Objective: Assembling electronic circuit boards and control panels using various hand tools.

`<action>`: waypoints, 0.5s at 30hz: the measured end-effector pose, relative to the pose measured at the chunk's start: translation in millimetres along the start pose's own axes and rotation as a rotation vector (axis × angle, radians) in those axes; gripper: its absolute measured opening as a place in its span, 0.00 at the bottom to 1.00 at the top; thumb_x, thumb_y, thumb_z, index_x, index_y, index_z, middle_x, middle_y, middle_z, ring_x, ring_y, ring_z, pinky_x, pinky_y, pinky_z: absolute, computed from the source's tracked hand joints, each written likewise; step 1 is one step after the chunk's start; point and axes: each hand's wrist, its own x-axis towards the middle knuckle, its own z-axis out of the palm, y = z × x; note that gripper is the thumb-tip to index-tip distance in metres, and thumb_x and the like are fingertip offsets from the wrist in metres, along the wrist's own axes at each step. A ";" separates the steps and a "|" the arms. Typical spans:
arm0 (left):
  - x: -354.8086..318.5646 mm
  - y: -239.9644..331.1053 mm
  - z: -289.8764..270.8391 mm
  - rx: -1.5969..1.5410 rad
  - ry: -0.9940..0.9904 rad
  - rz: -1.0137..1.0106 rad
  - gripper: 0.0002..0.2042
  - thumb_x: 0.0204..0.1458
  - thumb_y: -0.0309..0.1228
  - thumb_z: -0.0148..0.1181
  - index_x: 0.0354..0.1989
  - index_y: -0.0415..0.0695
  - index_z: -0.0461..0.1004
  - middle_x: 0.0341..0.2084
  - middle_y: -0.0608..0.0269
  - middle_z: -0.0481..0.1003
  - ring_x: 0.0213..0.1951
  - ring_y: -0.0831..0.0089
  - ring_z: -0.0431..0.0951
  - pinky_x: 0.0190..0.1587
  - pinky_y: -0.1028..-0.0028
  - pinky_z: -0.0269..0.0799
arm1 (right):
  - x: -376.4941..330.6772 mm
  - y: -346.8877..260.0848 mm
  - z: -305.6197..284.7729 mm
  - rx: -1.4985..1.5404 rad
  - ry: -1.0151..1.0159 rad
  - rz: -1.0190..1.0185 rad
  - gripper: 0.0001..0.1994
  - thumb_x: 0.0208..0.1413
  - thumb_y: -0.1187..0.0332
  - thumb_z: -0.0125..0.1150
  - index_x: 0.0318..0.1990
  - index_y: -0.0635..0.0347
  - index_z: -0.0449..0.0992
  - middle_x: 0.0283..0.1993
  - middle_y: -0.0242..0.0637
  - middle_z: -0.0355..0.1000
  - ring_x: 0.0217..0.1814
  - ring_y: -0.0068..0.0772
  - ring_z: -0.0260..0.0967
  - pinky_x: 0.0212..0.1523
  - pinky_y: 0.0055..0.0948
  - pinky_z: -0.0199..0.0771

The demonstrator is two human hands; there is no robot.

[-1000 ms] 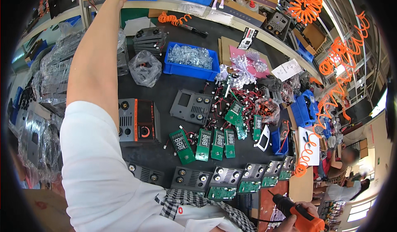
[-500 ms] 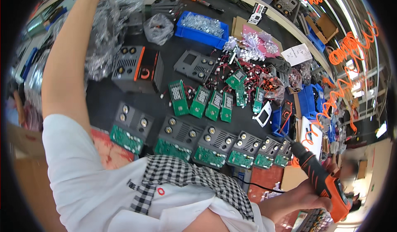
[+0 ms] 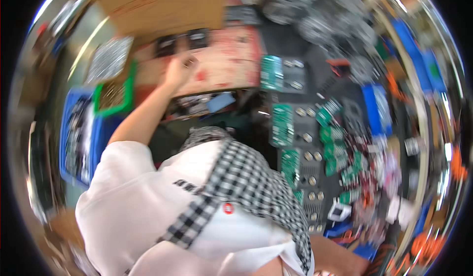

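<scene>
My left hand (image 3: 181,70) is over a pinkish-red board (image 3: 226,54) at the left of the workbench. Motion smears its fingers, and a small dark spot shows at them; whether they hold anything is unclear. Just beyond it lie two dark square pieces (image 3: 198,38). At the lower right, my right forearm (image 3: 337,256) enters, with the hand mostly cut off or blurred. Beside it is the dark nose of a power screwdriver (image 3: 386,260). Grey panels with green circuit boards (image 3: 283,123) stand in a row right of my apron.
A large cardboard box (image 3: 162,10) stands behind the red board. On the left are a green bin (image 3: 130,91) and a blue bin (image 3: 64,148). Further right are loose green display boards (image 3: 329,111), bagged parts (image 3: 315,27), a blue tray (image 3: 374,108) and red-and-white wires (image 3: 362,148).
My view has swung left, bringing the red board, box and bins into sight. My left hand is now over the red board. The screwdriver has shifted to the lower edge.
</scene>
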 end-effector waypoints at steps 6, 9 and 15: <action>-89.4 -53.4 -119.5 0.653 0.310 -0.179 0.09 0.39 0.37 0.56 0.26 0.46 0.72 0.26 0.56 0.68 0.31 0.59 0.70 0.32 0.65 0.67 | -13.8 8.4 22.1 0.088 0.082 -0.021 0.14 0.49 0.58 0.47 0.21 0.59 0.68 0.23 0.38 0.66 0.27 0.34 0.64 0.32 0.37 0.65; -91.4 -72.9 -171.8 0.792 0.409 -0.343 0.10 0.38 0.39 0.56 0.27 0.48 0.73 0.29 0.56 0.70 0.33 0.61 0.71 0.33 0.65 0.67 | -26.9 3.9 34.0 0.149 0.165 0.059 0.17 0.50 0.58 0.44 0.18 0.60 0.68 0.20 0.38 0.66 0.25 0.34 0.64 0.30 0.36 0.66; -80.2 -139.4 -204.0 0.752 -0.159 -0.555 0.19 0.33 0.42 0.57 0.34 0.45 0.72 0.28 0.52 0.73 0.33 0.60 0.73 0.36 0.66 0.67 | -37.7 -6.9 37.4 0.131 0.089 0.171 0.14 0.49 0.58 0.47 0.21 0.58 0.68 0.18 0.35 0.65 0.23 0.32 0.64 0.28 0.34 0.67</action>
